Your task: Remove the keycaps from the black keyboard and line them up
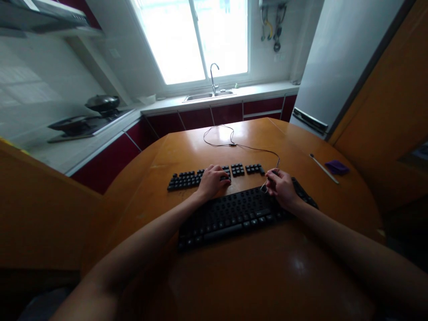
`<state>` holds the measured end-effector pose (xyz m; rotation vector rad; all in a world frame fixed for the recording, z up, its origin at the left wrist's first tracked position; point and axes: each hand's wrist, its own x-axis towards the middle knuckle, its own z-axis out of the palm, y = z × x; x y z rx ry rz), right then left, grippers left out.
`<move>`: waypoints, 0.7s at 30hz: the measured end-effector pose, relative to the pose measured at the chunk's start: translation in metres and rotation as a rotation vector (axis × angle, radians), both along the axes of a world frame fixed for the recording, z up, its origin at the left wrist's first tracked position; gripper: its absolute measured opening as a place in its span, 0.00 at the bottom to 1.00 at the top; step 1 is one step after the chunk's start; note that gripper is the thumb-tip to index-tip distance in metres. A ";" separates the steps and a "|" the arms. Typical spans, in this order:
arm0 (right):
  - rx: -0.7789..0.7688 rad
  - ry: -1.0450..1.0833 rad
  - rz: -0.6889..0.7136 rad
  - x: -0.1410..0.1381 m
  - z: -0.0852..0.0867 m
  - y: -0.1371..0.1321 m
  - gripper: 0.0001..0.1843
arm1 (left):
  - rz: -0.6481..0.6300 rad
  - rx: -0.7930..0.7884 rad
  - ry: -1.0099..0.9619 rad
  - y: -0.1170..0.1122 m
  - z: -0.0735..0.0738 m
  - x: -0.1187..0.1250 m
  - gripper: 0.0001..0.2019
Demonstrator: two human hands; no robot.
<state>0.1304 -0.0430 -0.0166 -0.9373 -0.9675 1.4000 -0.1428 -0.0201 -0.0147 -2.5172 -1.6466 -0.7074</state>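
Observation:
A black keyboard (230, 211) lies at a slant on the table; its upper keys are off, and keycaps remain along the front rows. Behind it, loose black keycaps (185, 179) stand in grouped rows. My left hand (211, 180) rests over these rows, thumb and fingers closed around what looks like one dark keycap, partly hidden. Over the keyboard's right part, my right hand (280, 185) pinches a keycap puller whose thin wire loop (264, 189) sticks out to the left. A dark piece shows at its fingertips, too small to name.
The keyboard cable (217, 145) loops across the far side of the wooden table (160, 156). To the right lie a thin white brush-like stick (324, 169) and a purple cloth (337, 167). Beyond are a sink (200, 96), a stove with pans (102, 104) and a fridge (344, 53).

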 end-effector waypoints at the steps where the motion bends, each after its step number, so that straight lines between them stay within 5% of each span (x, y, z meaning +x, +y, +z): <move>1: -0.001 0.000 -0.004 0.000 0.000 0.000 0.13 | -0.001 0.004 -0.004 0.000 -0.001 -0.001 0.08; 11: 0.011 -0.009 0.010 0.001 -0.001 0.000 0.14 | 0.082 0.046 0.016 -0.001 -0.002 -0.001 0.15; 21: 0.010 -0.008 0.023 0.000 0.001 0.000 0.14 | 0.087 0.037 -0.013 -0.002 -0.004 -0.005 0.13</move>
